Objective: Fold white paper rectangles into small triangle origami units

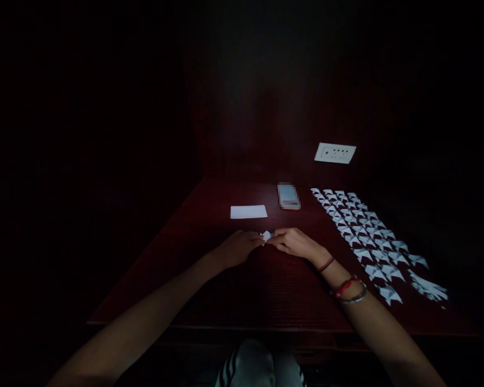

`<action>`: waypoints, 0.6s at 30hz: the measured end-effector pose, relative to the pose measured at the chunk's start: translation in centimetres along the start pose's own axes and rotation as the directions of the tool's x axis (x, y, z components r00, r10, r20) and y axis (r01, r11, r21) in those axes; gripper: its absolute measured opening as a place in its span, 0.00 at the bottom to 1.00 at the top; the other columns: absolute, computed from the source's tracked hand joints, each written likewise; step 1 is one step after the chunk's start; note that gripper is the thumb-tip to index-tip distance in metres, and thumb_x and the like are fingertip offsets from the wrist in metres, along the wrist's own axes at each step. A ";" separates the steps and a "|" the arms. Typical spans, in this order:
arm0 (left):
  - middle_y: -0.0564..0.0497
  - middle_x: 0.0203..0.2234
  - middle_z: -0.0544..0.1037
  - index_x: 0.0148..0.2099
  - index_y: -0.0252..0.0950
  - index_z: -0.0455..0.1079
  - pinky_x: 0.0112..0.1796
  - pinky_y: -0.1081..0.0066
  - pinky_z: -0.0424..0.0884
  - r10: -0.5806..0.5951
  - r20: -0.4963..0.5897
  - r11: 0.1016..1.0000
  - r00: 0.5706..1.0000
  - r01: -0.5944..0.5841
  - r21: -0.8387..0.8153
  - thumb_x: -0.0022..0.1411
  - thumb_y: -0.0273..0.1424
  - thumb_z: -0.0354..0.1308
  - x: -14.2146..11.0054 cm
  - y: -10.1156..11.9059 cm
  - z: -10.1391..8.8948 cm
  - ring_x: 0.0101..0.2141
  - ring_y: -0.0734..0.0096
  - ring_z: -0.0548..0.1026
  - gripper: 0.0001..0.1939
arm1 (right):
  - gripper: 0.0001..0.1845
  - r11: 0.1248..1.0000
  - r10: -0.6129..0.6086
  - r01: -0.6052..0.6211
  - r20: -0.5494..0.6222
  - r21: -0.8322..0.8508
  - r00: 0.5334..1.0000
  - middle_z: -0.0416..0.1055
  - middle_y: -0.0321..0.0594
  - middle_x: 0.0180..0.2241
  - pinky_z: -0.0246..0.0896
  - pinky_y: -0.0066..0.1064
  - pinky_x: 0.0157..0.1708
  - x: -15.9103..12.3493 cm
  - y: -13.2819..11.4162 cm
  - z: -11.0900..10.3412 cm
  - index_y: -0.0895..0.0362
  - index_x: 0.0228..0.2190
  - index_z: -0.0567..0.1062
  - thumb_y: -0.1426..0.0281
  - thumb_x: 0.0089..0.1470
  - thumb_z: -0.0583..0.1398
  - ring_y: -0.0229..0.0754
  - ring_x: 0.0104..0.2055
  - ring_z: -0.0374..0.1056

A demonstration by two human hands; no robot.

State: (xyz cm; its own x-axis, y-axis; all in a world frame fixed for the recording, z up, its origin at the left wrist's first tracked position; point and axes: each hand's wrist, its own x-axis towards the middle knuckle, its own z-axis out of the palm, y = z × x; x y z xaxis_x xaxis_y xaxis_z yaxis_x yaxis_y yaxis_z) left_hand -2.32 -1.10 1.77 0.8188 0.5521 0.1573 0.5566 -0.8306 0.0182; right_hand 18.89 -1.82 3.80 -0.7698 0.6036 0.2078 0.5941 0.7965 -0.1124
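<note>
A small white piece of folded paper [267,236] lies on the dark red table, between my two hands. My left hand [242,247] reaches it from the left, its fingertips closed on the paper's left edge. From the right, my right hand [294,242] pinches the other side with bent fingers. Just beyond them lies a flat white sheet of paper [249,212]. Many folded white paper figures [363,228] stand in slanting rows on the right of the table.
A phone [289,196], blurred in the view, lies behind my hands. Loose white paper strips [427,285] sit at the right near the folded figures. A socket plate [335,153] is on the wall behind the table [193,215]. The surroundings are very dark.
</note>
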 end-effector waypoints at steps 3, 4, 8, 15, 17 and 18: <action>0.52 0.48 0.62 0.50 0.41 0.56 0.42 0.69 0.56 -0.002 0.000 1.000 1.000 0.002 0.009 0.55 0.18 0.43 0.1 0.1 -0.1 0.47 0.72 0.60 0.22 | 0.13 1.000 0.003 -0.003 0.004 -0.023 1.000 0.67 0.39 0.33 0.57 0.25 0.34 0.0 0.0 0.1 0.55 0.37 0.71 0.75 0.49 0.52 0.35 0.34 0.64; 0.52 0.48 0.62 0.50 0.41 0.56 0.42 0.69 0.56 -0.004 -0.001 1.000 1.000 0.004 0.012 0.54 0.18 0.43 0.1 0.1 -0.1 0.47 0.72 0.60 0.22 | 0.13 1.000 0.002 -0.002 0.004 -0.027 1.000 0.68 0.39 0.33 0.57 0.25 0.35 0.0 0.0 0.1 0.55 0.37 0.71 0.75 0.49 0.51 0.35 0.34 0.64; 0.53 0.47 0.63 0.50 0.42 0.56 0.41 0.69 0.57 -0.019 -0.004 0.999 1.000 0.019 0.026 0.56 0.19 0.42 0.1 0.3 -0.4 0.46 0.71 0.61 0.21 | 0.13 1.000 -0.009 0.010 0.002 -0.018 1.000 0.68 0.40 0.36 0.57 0.27 0.38 -0.1 0.4 0.2 0.57 0.36 0.71 0.75 0.49 0.51 0.36 0.38 0.64; 0.54 0.48 0.62 0.49 0.41 0.58 0.42 0.68 0.56 -0.009 -0.004 1.000 1.000 0.009 -0.004 0.56 0.19 0.43 0.1 0.0 -0.4 0.47 0.72 0.60 0.19 | 0.13 0.995 -0.016 0.022 -0.057 0.098 0.998 0.70 0.40 0.35 0.56 0.29 0.42 -0.5 0.9 0.4 0.59 0.32 0.73 0.76 0.46 0.51 0.37 0.39 0.63; 0.53 0.48 0.62 0.48 0.40 0.58 0.44 0.70 0.56 0.016 0.002 0.999 1.000 -0.016 -0.046 0.55 0.19 0.43 0.1 -0.2 -0.5 0.47 0.73 0.60 0.20 | 0.13 0.985 0.024 -0.003 -0.121 0.170 0.992 0.70 0.39 0.34 0.56 0.28 0.41 -0.6 1.2 0.6 0.58 0.32 0.73 0.76 0.46 0.51 0.36 0.38 0.64; 0.54 0.48 0.62 0.48 0.40 0.58 0.44 0.70 0.56 0.029 0.005 0.997 1.000 -0.029 -0.067 0.55 0.18 0.43 0.1 -0.4 -0.6 0.47 0.74 0.60 0.20 | 0.13 0.978 0.068 -0.032 -0.166 0.208 0.984 0.70 0.39 0.34 0.57 0.27 0.40 -0.6 1.3 0.7 0.58 0.32 0.73 0.76 0.47 0.50 0.36 0.37 0.64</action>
State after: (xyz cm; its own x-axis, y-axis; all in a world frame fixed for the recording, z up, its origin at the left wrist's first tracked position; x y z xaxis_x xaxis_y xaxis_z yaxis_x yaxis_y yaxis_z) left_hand -2.50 -0.75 2.42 0.8355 0.5278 0.1532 0.5219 -0.8493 0.0799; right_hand 19.97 -1.08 2.88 -0.6781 0.6417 0.3583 0.5572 0.7668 -0.3187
